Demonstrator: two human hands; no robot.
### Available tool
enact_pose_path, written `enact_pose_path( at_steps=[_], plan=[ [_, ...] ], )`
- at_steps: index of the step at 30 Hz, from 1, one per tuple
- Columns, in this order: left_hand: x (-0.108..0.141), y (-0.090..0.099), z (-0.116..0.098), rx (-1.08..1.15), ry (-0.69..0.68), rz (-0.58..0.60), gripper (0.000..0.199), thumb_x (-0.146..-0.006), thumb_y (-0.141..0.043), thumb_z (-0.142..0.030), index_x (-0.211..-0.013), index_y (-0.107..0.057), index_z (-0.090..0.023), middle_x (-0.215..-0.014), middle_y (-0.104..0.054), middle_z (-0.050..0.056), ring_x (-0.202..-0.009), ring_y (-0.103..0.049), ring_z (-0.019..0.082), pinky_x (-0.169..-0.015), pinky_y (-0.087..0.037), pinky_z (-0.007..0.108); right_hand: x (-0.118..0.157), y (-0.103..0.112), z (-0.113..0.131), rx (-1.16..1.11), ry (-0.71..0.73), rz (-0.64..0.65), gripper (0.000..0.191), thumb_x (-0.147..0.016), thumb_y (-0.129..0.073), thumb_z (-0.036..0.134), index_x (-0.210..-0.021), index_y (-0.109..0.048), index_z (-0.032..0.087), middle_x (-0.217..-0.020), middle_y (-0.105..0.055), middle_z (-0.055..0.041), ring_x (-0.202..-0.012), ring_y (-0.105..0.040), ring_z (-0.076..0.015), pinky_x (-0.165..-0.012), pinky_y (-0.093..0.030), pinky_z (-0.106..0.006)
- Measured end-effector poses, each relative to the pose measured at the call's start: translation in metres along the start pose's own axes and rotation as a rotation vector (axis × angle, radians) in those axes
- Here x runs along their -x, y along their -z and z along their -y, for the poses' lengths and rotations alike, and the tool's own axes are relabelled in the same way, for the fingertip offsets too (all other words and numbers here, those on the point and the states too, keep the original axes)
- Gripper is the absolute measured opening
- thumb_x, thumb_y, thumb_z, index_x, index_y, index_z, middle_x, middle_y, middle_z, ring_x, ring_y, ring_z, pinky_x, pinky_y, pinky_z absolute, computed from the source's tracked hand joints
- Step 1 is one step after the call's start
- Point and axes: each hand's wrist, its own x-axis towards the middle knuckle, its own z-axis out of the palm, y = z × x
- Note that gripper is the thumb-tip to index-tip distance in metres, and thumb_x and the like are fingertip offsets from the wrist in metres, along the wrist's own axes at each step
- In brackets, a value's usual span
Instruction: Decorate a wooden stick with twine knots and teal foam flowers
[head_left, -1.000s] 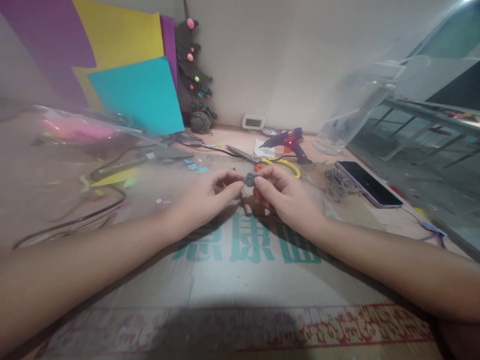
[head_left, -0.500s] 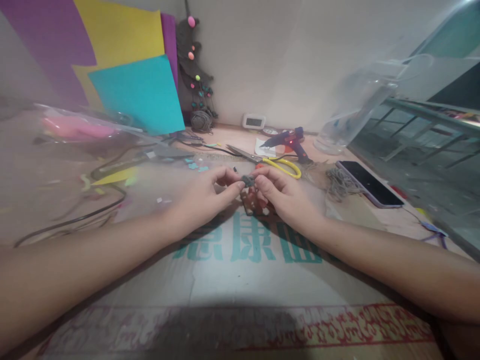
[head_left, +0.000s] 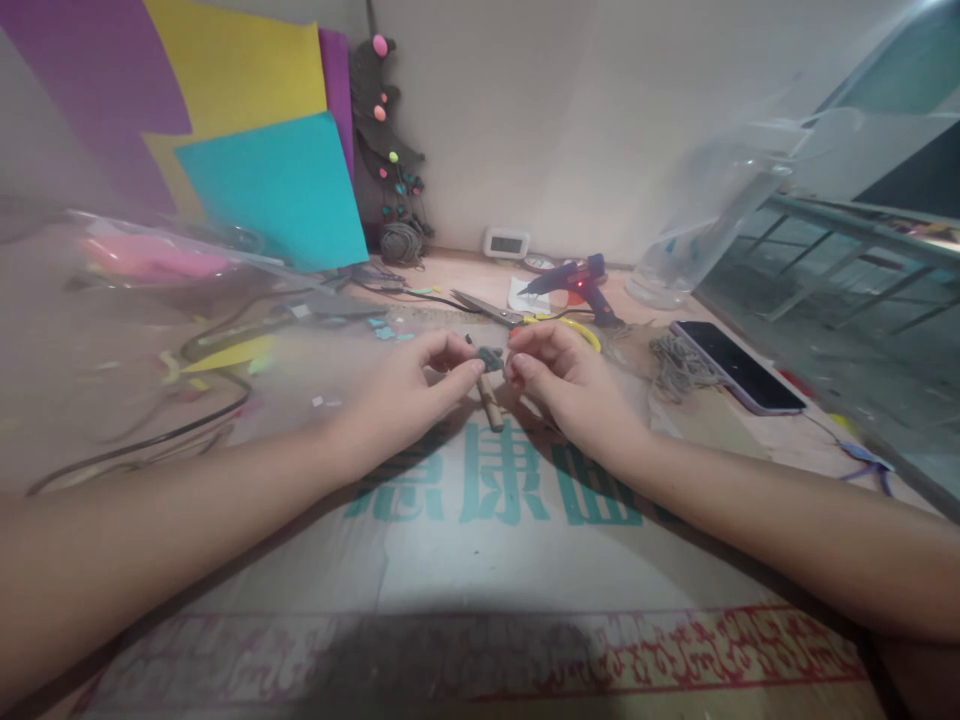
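My left hand (head_left: 435, 375) pinches a small dark grey-green piece (head_left: 490, 357) between thumb and fingertips; it looks like a bit of knotted yarn, too small to be sure. Just right of it is my right hand (head_left: 559, 380), its fingers curled and the thumb close to the index finger. Whether anything thin is between those fingertips is hidden. Below the fingertips a short brown stick (head_left: 491, 405) slants toward me, its upper end behind the small piece. Scissors with yellow handles (head_left: 577, 328) lie just beyond my right hand, partly covered by it.
Behind lie a dark glue gun (head_left: 574, 280) with a red light and a small white digital display (head_left: 506, 243). Grey cord (head_left: 679, 362) and a phone (head_left: 739, 367) lie right. A clear plastic jug (head_left: 675, 250) stands behind them. Blue sheet (head_left: 277, 190) leans left; a black cable (head_left: 172, 435) curves below.
My right hand has drawn slightly right, away from the small piece, leaving a gap. The brown stick now shows more clearly below. My left hand keeps its pinch.
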Motion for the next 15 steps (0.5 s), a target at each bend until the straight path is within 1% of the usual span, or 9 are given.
enact_pose_path(
  at_steps=[3, 8, 11, 15],
  plan=[
    [-0.0002, 0.0003, -0.0002, -0.01, 0.0, 0.003, 0.019, -0.09, -0.057, -0.036, -0.083, -0.061, -0.018, -0.082, -0.067, 0.001, -0.078, -0.063, 0.018, -0.072, -0.047, 0.031, 0.0005, 0.0014, -0.0013, 0.026, 0.04, 0.011, 0.011, -0.09, -0.056, 0.018, -0.1, -0.056, 0.022, -0.082, -0.059, 0.0016, -0.077, -0.058, -0.0127, -0.072, -0.05, -0.028],
    [-0.0007, 0.0003, -0.001, -0.025, -0.005, 0.006, 0.017, -0.09, -0.057, -0.033, -0.081, -0.061, -0.019, -0.084, -0.068, 0.002, -0.08, -0.062, 0.019, -0.074, -0.046, 0.032, 0.0008, 0.0025, 0.0005, 0.137, 0.089, 0.022, 0.016, -0.09, -0.049, 0.013, -0.102, -0.057, 0.022, -0.085, -0.056, 0.0006, -0.08, -0.056, -0.0134, -0.077, -0.049, -0.031],
    [-0.0009, -0.0003, -0.001, -0.024, -0.007, 0.005, 0.016, -0.089, -0.057, -0.032, -0.081, -0.061, -0.019, -0.083, -0.068, 0.002, -0.079, -0.062, 0.019, -0.074, -0.047, 0.032, 0.0001, 0.002, 0.0002, 0.134, 0.08, 0.022, 0.016, -0.09, -0.05, 0.014, -0.102, -0.056, 0.022, -0.086, -0.055, 0.0005, -0.079, -0.055, -0.0138, -0.076, -0.048, -0.031],
    [-0.0007, -0.0009, -0.0002, -0.004, 0.007, 0.01, 0.017, -0.089, -0.057, -0.034, -0.084, -0.061, -0.019, -0.083, -0.068, 0.002, -0.079, -0.064, 0.019, -0.074, -0.048, 0.032, -0.0004, 0.0001, -0.0012, 0.082, 0.056, 0.014, 0.018, -0.085, -0.058, 0.015, -0.101, -0.056, 0.023, -0.084, -0.052, 0.0017, -0.075, -0.052, -0.0134, -0.072, -0.046, -0.03]
  ],
)
